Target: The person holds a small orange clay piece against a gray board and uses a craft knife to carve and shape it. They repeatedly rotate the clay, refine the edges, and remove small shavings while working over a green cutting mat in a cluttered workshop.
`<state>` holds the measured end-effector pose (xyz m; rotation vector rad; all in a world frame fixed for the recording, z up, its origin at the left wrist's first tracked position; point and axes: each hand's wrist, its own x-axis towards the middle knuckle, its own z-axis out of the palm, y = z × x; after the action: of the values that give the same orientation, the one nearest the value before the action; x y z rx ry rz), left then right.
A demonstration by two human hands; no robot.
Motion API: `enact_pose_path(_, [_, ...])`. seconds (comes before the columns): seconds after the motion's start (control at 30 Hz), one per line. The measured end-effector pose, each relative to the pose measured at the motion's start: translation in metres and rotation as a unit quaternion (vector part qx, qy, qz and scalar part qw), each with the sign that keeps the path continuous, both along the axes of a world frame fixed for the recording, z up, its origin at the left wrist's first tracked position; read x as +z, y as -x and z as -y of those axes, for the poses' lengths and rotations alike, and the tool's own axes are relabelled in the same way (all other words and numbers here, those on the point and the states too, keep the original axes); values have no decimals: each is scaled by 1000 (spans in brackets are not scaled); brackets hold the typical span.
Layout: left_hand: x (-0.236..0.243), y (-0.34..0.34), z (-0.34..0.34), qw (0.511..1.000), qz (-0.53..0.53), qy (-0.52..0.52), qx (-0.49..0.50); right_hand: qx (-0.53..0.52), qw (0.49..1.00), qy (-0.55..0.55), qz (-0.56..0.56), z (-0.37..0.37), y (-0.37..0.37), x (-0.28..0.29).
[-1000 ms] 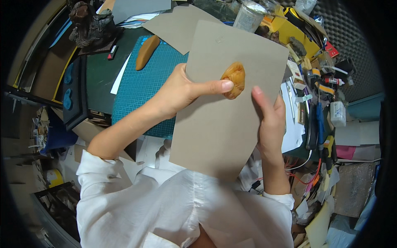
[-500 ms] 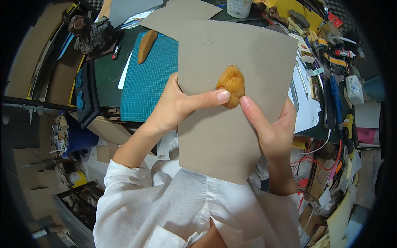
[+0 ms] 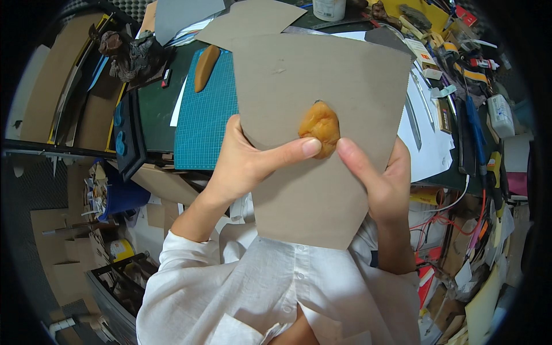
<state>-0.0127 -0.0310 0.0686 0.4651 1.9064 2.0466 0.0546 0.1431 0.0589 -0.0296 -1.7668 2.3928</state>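
Note:
A greyish-brown sheet of cardboard (image 3: 310, 198) with an uneven outline is held up in front of my body. Near its middle sits a small amber-coloured lump (image 3: 321, 122), glossy and creased, looking like wax or modelling clay. My left hand (image 3: 244, 164) grips the sheet's left side, its fingers hidden behind and its thumb lying across the front against the lump's lower left. From the other side my right hand (image 3: 382, 181) holds the sheet the same way, thumb tip touching the lump's lower right edge.
A teal cutting mat (image 3: 201, 132) lies behind on the dark green table, bearing a tan elongated piece (image 3: 206, 69). A dark figurine (image 3: 132, 57) stands far left. White paper (image 3: 420, 126), tools and a white bottle (image 3: 501, 115) crowd the right. A blue bin (image 3: 123, 192) stands lower left.
The cardboard has turned and shifted slightly, its upper part moving left. The lump sits a little lower in view. Both thumbs stay against its lower edge.

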Motion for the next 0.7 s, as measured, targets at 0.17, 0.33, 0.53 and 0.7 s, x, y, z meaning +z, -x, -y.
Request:
enact_pose_path(0.17, [-13, 0, -5, 999, 36, 28, 13, -8, 997, 49, 67, -4, 3, -9])
enact_pose_path(0.33, [-19, 1, -7, 996, 88, -9, 18, -17, 997, 32, 73, -4, 6, -13])
enact_pose_path(0.53, [-22, 7, -3, 991, 133, 2, -4, -33, 997, 24, 70, -2, 5, -8])
enact_pose_path(0.7, [-24, 7, 1, 985, 174, -11, -15, -10, 997, 1, 72, 2, 4, 2])
